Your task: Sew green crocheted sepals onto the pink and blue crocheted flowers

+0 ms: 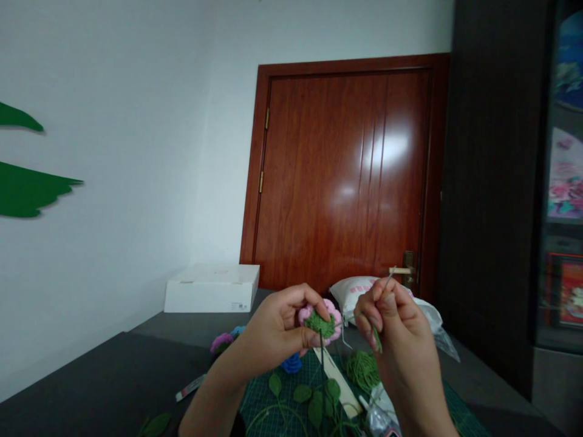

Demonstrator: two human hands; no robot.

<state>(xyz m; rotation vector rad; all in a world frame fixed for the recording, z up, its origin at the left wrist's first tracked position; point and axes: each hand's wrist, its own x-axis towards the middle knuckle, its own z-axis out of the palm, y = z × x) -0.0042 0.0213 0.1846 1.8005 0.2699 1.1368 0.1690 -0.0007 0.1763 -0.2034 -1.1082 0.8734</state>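
Observation:
My left hand [291,321] is closed on a pink crochet flower [337,317], with thumb and fingers on its green crochet base [319,325]. A thin dark green stem [322,358] hangs down from that base. To the right, my right hand [394,315] pinches a thin metal needle [390,277] whose end sticks up past the fingertips. Whether it is a sewing needle or a fine hook I cannot tell. Green yarn [377,338] shows at the right fingers, and a strand seems to reach toward the flower.
Below the hands lie a green cutting mat [268,397], a ball of green yarn [363,370], a ruler [339,385], green leaves [314,408] and a blue crochet flower [291,363]. Behind stand a white box [212,290] and a white bag [353,291]. A cutter [189,388] lies left.

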